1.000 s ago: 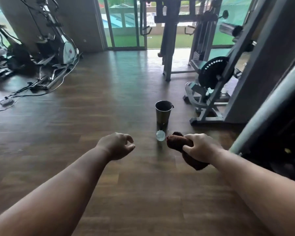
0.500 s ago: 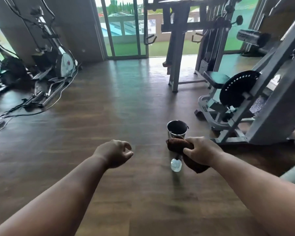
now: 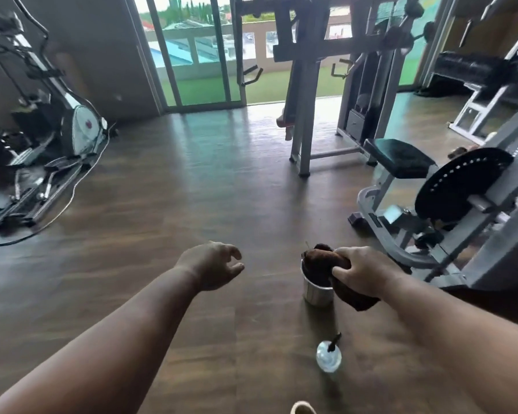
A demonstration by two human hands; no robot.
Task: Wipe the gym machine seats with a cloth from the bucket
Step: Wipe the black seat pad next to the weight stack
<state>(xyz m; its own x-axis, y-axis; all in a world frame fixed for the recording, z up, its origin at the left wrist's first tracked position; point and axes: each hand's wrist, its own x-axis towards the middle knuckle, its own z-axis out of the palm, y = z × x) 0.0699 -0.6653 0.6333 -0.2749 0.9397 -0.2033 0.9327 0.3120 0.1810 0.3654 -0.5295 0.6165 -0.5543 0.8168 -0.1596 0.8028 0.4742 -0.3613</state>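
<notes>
My right hand (image 3: 364,271) grips a dark brown cloth (image 3: 323,259), bunched up and held right over the mouth of a small metal bucket (image 3: 316,289) that stands on the wooden floor. Part of the cloth hangs below my palm beside the bucket. My left hand (image 3: 214,264) hovers to the left of the bucket with loosely curled fingers and nothing in it. A black padded seat (image 3: 396,156) of a grey gym machine sits at the right, beyond the bucket.
A clear spray bottle (image 3: 329,355) stands on the floor just in front of the bucket. A weight machine with a black round plate (image 3: 458,180) fills the right side. A cable machine frame (image 3: 304,100) stands ahead. An elliptical trainer (image 3: 57,121) with trailing cables is at the left.
I have come closer to the bucket and my view has tilted up. My right hand with the cloth is now directly above the bucket; the spray bottle now lies nearer to me than the bucket.
</notes>
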